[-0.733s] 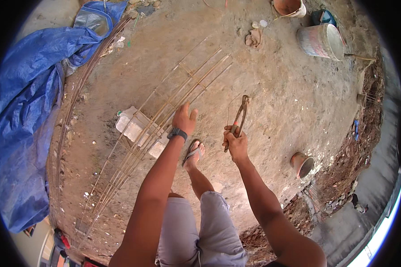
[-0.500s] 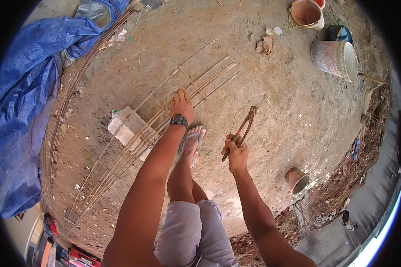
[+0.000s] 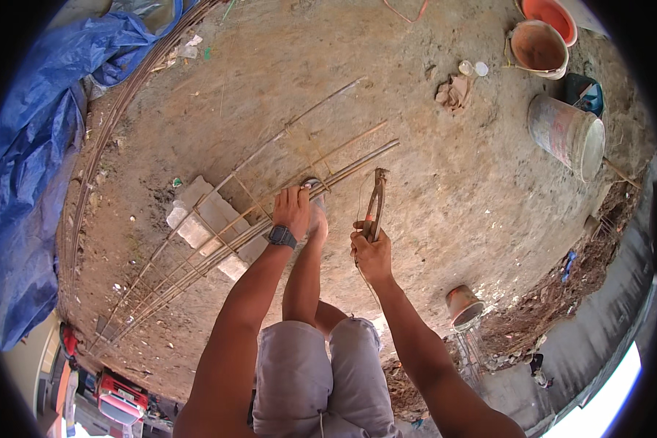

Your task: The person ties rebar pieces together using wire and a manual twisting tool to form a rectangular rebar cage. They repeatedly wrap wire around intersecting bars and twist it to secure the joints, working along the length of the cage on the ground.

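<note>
A long cage of thin steel reinforcing bars [image 3: 361, 161] slants over the ground from the lower left, its cross ties joining the lengthwise bars. My left hand [image 3: 292, 207], with a watch on the wrist, is closed over the near bars towards the cage's far end. Pale broken block pieces [image 3: 185, 225] lie beneath the middle of the cage. To the right, my right hand [image 3: 371, 252] grips the handles of rusty pincers [image 3: 377, 196], jaws pointing away from me. A thin wire [image 3: 368, 283] runs beside the pincers and trails below that hand. My foot is partly hidden behind the bars.
Blue tarpaulin [image 3: 33, 175] and a bundle of long rods [image 3: 95, 171] line the left. Buckets [image 3: 555, 131] stand or lie at the far right, with a smaller bucket [image 3: 463, 306] nearer. Crumpled paper [image 3: 454, 93] lies on the dirt. A trench edge borders the right.
The cage has shifted and turned, its near bars now closer together. My left hand has come nearer to me with it. My right hand has moved left, and the pincers stand more upright.
</note>
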The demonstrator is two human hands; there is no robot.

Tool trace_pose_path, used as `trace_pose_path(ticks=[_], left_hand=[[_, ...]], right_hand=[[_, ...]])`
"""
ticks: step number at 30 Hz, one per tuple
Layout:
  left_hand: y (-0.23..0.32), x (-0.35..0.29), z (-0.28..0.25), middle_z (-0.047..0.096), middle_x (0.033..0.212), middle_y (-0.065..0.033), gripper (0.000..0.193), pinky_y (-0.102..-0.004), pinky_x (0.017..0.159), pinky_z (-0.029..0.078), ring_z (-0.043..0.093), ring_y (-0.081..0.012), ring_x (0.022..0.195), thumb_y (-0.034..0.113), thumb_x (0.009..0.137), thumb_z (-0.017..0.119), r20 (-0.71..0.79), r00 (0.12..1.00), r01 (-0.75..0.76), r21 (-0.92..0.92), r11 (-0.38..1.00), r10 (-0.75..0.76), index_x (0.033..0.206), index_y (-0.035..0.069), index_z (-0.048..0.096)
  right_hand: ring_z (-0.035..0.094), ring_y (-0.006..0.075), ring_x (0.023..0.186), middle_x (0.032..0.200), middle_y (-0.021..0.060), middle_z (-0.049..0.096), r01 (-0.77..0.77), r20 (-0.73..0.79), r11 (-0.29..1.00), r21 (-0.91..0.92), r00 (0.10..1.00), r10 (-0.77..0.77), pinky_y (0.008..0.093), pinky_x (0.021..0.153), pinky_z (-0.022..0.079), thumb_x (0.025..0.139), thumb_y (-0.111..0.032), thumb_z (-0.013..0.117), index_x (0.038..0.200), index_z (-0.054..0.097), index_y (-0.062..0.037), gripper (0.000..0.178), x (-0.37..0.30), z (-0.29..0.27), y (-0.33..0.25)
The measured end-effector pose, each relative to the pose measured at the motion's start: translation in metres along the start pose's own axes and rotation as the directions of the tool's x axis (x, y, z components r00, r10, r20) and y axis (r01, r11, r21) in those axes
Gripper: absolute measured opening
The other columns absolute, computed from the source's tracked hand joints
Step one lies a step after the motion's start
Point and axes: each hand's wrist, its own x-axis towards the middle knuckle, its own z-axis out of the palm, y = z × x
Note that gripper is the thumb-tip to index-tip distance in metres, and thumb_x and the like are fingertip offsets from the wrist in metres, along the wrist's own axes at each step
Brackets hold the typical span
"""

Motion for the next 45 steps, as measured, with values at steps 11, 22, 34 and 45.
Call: trace_pose_path(ticks=[11, 22, 34, 45], left_hand=[[0.001, 0.047, -0.058, 0.061, 0.114, -0.0147, 0.039, -0.0447, 0.084, 0.052, 0.063, -0.0348, 0.097, 0.024, 0.086, 0.074, -0.069, 0.998, -0.025, -0.293, 0.956, 0.005, 0.118, 0.005, 0.062], [-0.032, 0.092, -0.046, 0.075, 0.093, -0.0142, 0.037, -0.0366, 0.078, 0.055, 0.071, -0.0211, 0.086, 0.035, 0.093, 0.075, 0.511, 0.806, 0.576, -0.569, 0.587, -0.297, 0.101, 0.000, 0.071], [-0.020, 0.099, -0.053, 0.074, 0.093, -0.0172, 0.060, -0.0377, 0.077, 0.056, 0.072, -0.0236, 0.086, 0.043, 0.077, 0.087, 0.440, 0.750, 0.661, -0.491, 0.568, -0.494, 0.113, 0.000, 0.066], [-0.058, 0.110, -0.047, 0.072, 0.102, -0.0064, 0.035, -0.0293, 0.075, 0.053, 0.065, -0.0132, 0.084, 0.018, 0.093, 0.072, 0.758, 0.627, 0.774, -0.633, 0.030, -0.181, 0.121, -0.002, 0.065]], right_hand=[[0.053, 0.0094, 0.055, 0.069, 0.0016, 0.058, 0.168, 0.203, 0.947, -0.275, 0.973, -0.113, 0.0275, 0.052, 0.044, 0.089, -0.007, 0.066, 0.104, 0.062, -0.0006, 0.017, 0.032, 0.028, -0.032], [0.067, 0.0415, 0.081, 0.085, 0.0226, 0.069, 0.105, 0.171, 0.771, -0.628, 0.985, 0.004, 0.0473, 0.076, 0.052, 0.084, -0.024, 0.066, 0.107, 0.066, -0.0021, 0.032, 0.029, 0.029, -0.049], [0.065, 0.0317, 0.067, 0.074, 0.0210, 0.065, 0.273, 0.185, 0.759, -0.591, 0.962, -0.202, 0.0422, 0.066, 0.051, 0.084, -0.016, 0.062, 0.096, 0.063, 0.0029, 0.022, 0.063, 0.033, -0.033], [0.062, 0.0448, 0.067, 0.072, 0.0234, 0.064, 0.502, 0.276, 0.595, -0.627, 0.858, -0.434, 0.0479, 0.062, 0.050, 0.089, -0.016, 0.058, 0.101, 0.065, -0.0032, 0.019, 0.093, 0.053, -0.026]])
